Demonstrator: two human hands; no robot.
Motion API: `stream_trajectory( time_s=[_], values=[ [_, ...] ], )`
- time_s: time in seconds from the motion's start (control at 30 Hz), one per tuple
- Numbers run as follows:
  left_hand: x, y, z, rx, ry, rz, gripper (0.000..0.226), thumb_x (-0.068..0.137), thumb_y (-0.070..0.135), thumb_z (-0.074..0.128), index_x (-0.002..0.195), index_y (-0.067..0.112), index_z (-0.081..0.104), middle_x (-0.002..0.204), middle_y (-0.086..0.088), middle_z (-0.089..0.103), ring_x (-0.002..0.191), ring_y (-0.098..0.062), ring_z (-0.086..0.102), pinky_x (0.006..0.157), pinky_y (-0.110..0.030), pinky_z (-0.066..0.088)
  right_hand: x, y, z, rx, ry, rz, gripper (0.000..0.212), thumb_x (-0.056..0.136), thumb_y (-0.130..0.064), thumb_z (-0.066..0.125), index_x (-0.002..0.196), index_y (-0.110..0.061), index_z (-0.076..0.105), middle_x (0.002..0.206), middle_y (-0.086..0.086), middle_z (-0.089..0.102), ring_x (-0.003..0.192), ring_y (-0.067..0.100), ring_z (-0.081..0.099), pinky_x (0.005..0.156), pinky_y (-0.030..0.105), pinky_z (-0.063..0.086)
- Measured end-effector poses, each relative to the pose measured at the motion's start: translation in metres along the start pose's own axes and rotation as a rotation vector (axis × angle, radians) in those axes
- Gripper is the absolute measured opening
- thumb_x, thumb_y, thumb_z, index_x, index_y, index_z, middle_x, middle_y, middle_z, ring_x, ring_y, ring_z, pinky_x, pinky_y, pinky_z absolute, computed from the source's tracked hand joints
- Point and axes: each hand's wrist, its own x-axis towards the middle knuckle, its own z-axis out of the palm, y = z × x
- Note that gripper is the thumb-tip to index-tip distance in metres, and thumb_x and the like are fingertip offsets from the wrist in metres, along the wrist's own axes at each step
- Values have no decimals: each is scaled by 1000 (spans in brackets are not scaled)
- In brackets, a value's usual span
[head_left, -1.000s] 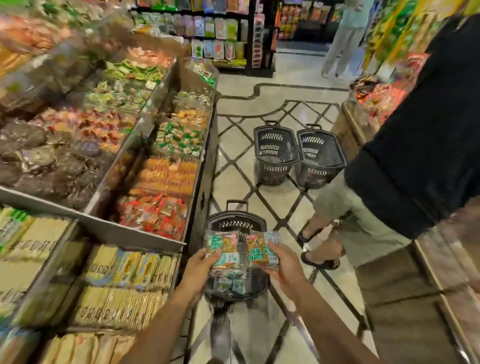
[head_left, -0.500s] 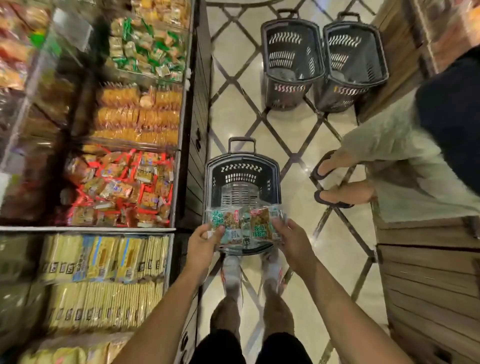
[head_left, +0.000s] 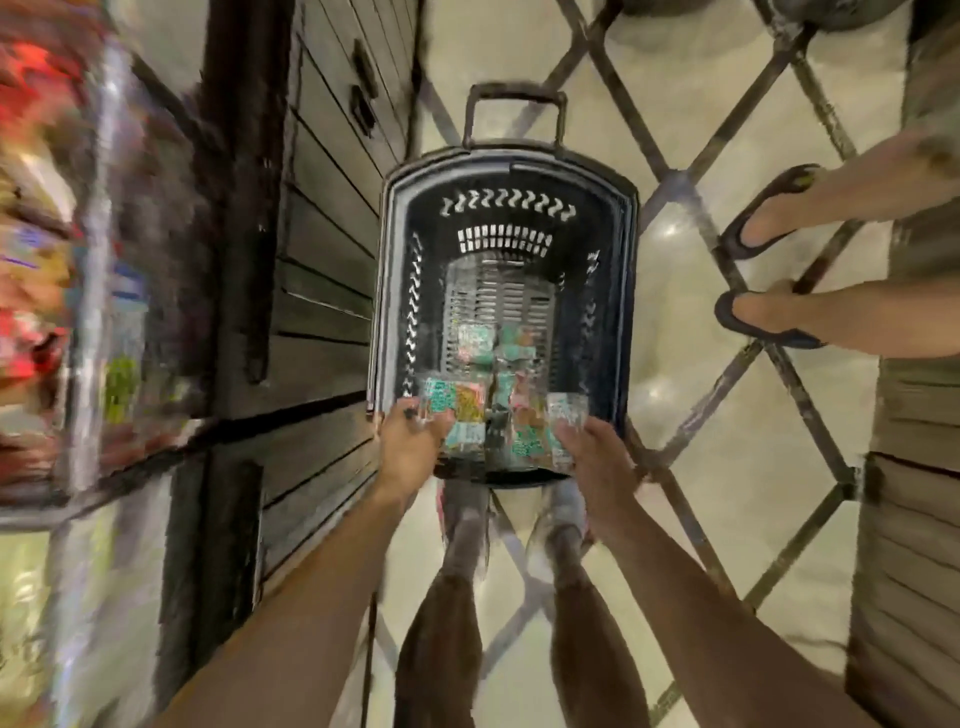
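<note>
Snack packets (head_left: 470, 415) are pinched at the left and right edges by left hand (head_left: 410, 441) and right hand (head_left: 597, 457), over the near end of the basket (head_left: 382, 291); judged light, crinkly, slippery.

No legible text or numbers, only blurred print on the snack packets (head_left: 451, 411)

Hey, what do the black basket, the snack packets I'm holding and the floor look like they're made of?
The basket: likely moulded plastic, matt black, judging by its slotted and zigzag cut-outs. The snack packets: seemingly thin clear plastic film with printed panels, slightly glossy; blur hides detail. The floor: apparently polished stone or tile, cream with dark inlaid lines, since lights reflect in it.
</note>
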Motion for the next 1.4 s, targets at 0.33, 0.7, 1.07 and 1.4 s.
stream_trajectory(
  time_s=[0.33, 0.7, 1.07, 1.4],
  values=[
    [149, -64, 54, 265, -93, -110, 44, 109, 30, 54, 143, 7, 40, 131, -12, 57, 119, -26, 55, 97, -39, 46, 153, 51, 61, -94, 113, -11, 40, 105, -31, 62, 137, -11, 48, 130, 4, 57, 119, 24, 57, 98, 38, 46],
    [260, -91, 99, 228, -54, -193, 29, 97, 8, 72, 118, 8, 53, 97, -4, 64, 89, -19, 67, 79, -30, 60, 282, 122, 101, -43, 288, 185, 55, 104, -27, 63, 151, -11, 40, 151, 14, 49, 138, 33, 51, 116, 52, 42],
    [271, -107, 115, 638, -34, -168, 34, 94, 28, 78, 115, 4, 66, 110, -11, 67, 104, -27, 67, 82, -36, 58, 321, 152, 109, -572, 297, 210, 47, 101, -28, 65, 145, -16, 53, 137, 15, 62, 126, 36, 60, 103, 52, 52],
    [266, -106, 109, 685, -97, -107, 35, 97, 26, 74, 116, 12, 49, 114, -9, 62, 100, -26, 63, 77, -36, 54, 312, 145, 93, -645, 127, 217, 53, 96, -38, 73, 140, -17, 53, 124, 10, 67, 108, 31, 68, 84, 43, 60]
  ],
)
